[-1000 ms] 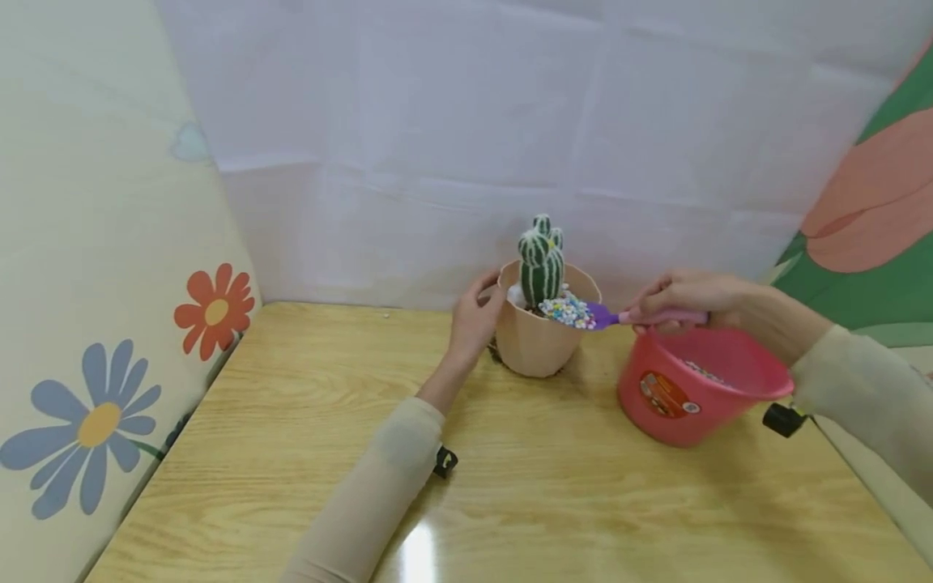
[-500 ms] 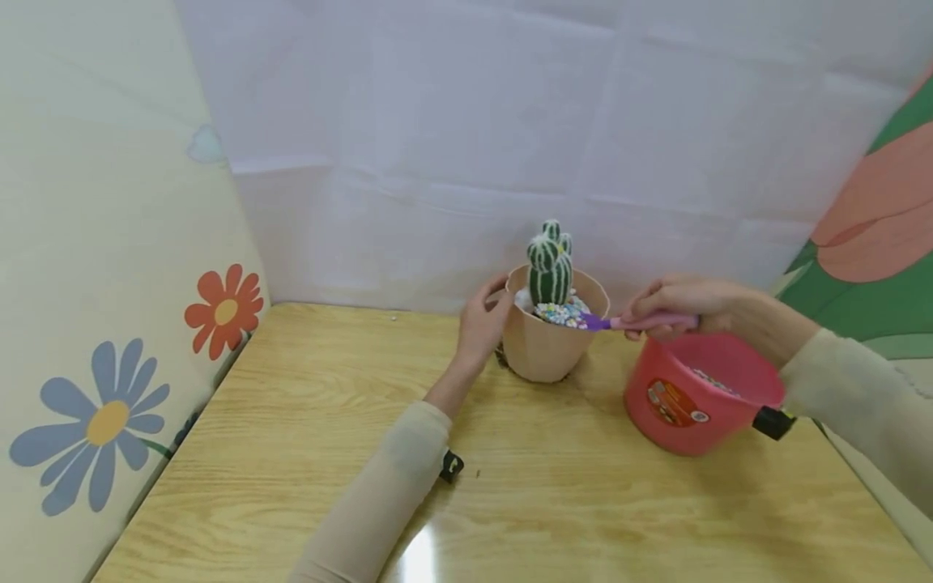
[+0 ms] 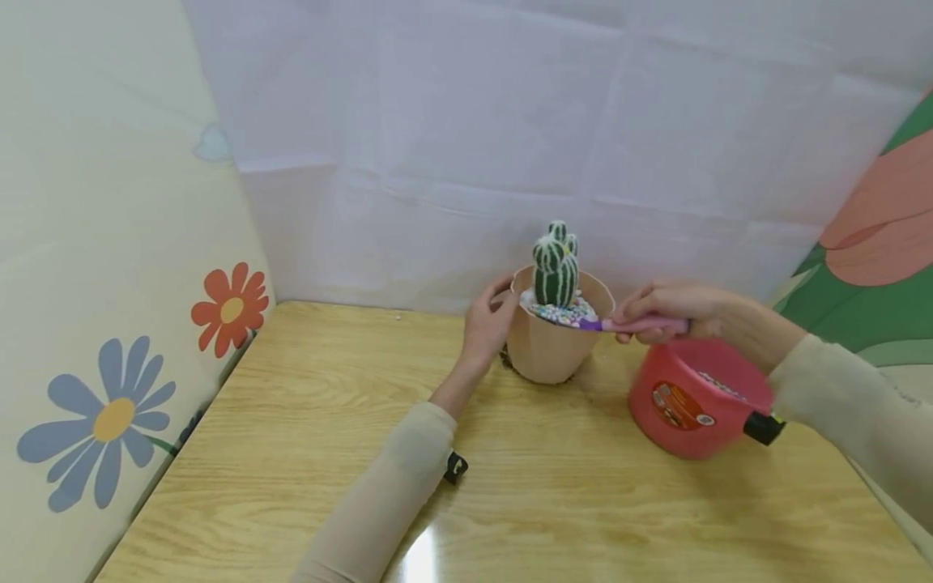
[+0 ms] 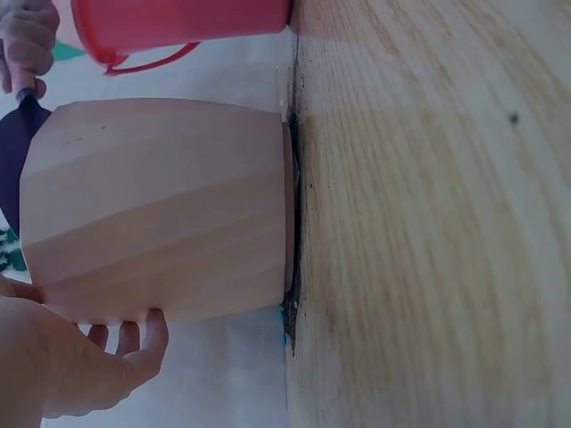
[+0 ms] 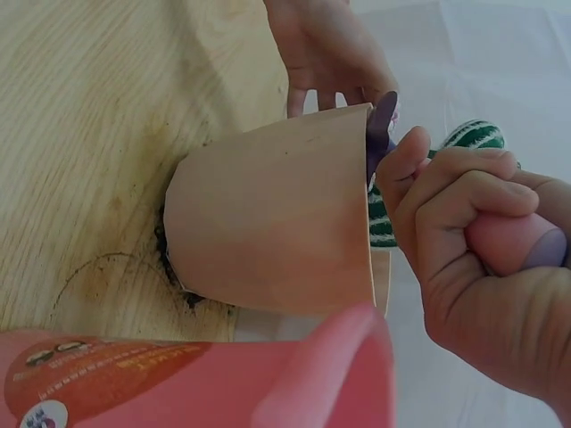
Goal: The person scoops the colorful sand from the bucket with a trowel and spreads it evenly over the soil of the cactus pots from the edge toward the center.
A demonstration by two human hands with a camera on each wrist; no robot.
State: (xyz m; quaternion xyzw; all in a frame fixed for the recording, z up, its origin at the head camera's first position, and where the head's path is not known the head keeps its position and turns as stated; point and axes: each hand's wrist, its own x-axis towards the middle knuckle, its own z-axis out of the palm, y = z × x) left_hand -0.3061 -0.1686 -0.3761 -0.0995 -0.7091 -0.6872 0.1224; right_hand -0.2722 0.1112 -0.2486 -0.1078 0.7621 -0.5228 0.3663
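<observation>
A beige flower pot (image 3: 550, 352) stands upright on the wooden table, holding a green, white-striped cactus (image 3: 556, 279). My left hand (image 3: 487, 328) grips the pot's left side, thumb at the rim and fingertips against the outer wall. In my right hand (image 3: 681, 306) is a small trowel (image 3: 619, 325) with a pink handle, fingers wrapped round it. Its purple blade (image 5: 379, 134) lies tilted over the pot's front rim, close to the cactus. Multicoloured pebbles (image 3: 577, 311) show around the cactus base, just behind the blade.
To the pot's right, under my right forearm, stands a pink bucket (image 3: 717, 433) with more pebbles inside. Dark soil (image 5: 192, 300) is scattered at the pot's base. A white cloth (image 3: 437, 97) hangs behind the table (image 3: 328, 389).
My right hand has moved the trowel left, further over the pot. The blade, first face-up with a heap of pebbles, is now tipped. My left hand keeps its place on the pot.
</observation>
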